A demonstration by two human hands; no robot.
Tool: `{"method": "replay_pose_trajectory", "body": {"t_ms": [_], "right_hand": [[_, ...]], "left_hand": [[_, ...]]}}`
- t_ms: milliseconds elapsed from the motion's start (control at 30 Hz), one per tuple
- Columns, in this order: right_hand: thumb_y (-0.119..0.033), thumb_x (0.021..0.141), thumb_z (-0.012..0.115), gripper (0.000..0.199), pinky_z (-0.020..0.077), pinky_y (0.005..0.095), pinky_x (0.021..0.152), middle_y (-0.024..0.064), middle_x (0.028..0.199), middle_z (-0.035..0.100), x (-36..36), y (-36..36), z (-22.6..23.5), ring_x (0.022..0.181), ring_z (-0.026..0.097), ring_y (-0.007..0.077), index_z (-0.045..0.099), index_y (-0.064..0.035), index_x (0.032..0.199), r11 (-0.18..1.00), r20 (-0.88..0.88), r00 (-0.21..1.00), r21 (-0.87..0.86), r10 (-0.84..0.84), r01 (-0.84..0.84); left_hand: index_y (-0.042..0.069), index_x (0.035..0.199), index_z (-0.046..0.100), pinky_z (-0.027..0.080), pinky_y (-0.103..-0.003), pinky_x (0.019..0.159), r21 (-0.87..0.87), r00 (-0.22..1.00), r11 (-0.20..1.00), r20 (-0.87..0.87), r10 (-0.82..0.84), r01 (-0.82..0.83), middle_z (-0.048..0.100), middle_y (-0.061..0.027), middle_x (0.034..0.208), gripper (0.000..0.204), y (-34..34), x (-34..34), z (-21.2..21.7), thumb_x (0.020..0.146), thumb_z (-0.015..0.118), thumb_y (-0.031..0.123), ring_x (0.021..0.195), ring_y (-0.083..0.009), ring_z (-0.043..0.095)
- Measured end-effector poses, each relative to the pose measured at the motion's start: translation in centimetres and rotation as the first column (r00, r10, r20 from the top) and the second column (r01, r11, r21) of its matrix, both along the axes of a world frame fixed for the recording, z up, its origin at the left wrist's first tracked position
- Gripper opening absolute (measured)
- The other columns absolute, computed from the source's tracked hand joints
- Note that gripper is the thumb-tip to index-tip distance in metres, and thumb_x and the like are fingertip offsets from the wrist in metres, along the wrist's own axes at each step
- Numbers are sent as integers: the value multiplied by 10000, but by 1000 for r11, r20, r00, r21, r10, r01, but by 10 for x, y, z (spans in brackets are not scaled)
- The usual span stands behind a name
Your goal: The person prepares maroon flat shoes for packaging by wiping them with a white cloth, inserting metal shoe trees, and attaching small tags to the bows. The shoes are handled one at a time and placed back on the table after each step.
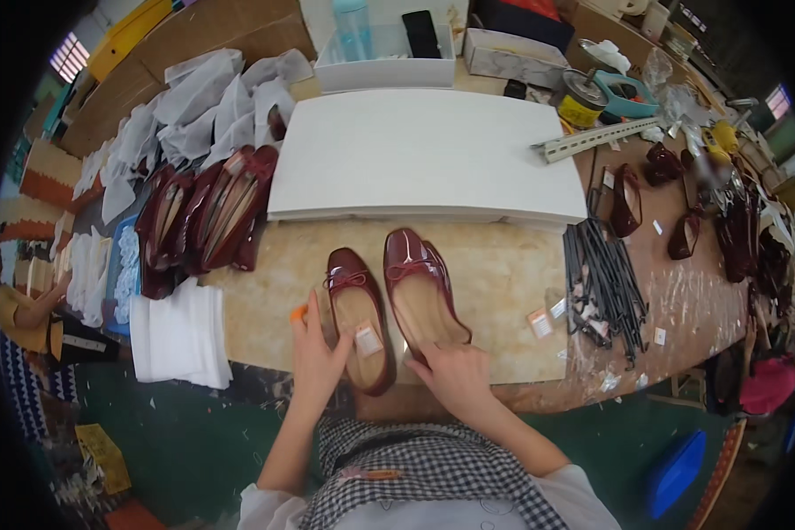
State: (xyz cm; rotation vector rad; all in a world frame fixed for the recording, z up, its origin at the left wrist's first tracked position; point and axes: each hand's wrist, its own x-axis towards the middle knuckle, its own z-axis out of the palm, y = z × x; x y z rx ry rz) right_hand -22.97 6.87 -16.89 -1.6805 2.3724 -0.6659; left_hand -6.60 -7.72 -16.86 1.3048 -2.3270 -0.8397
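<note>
Two dark red patent flat shoes with small bows lie side by side on the pale work board, toes pointing away from me. My right hand (458,375) grips the heel of the right shoe (415,276), its fingers over the back opening and the thumb at the side. Another shoe edge shows just behind that one, mostly hidden. Beside the left shoe (356,305), my left hand (316,358) has its fingers apart, the thumb by the shoe's edge near a small white tag (367,339) on the insole. An orange band (299,314) sits on one left finger.
Beyond the shoes lies a stack of white sheets (424,155) with a metal ruler (601,140) on its right. More red shoes (208,212) and white cloths (181,336) are at the left. Dark thin sticks (602,283) lie right; a person's arm (40,309) shows far left.
</note>
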Motion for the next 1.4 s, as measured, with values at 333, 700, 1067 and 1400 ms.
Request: {"method": "replay_pose_trajectory", "body": {"t_ms": [333,700,1067,1400], "right_hand": [[-245,827,693,199,483,347,484,61,540,580,-18,37,4,472,589,234,584,-88,773,947,-369,920,230,-128,224],[-297,909,614,458,540,384,851,140,1261,566,-46,46,30,1196,525,283,539,-54,1290,732,851,474,-173,-226,659],[-77,855,636,722,237,359,1156,119,1526,284,-47,46,24,1406,285,232,265,-2,1470,993,925,380,-31,-14,112],[14,619,697,573,441,455,979,178,1190,625,-44,38,48,1127,564,380,630,-7,1187,807,475,869,-562,139,179]], "left_hand": [[208,1451,393,155,-697,1054,-558,952,772,206,-228,305,284,-269,1481,658,-159,-185,29,890,533,522,1402,-449,181],[38,771,627,485,-441,723,-404,687,632,-12,-727,662,587,-181,782,178,-37,-175,44,798,636,214,805,-319,593],[58,1033,639,433,-325,941,50,704,868,-609,-365,494,641,-166,1065,292,44,-57,17,748,688,94,1077,-230,583],[74,1474,308,404,-362,1027,-197,831,885,-305,-465,422,390,-99,1459,711,26,-89,16,917,574,428,1238,-229,486]]}}
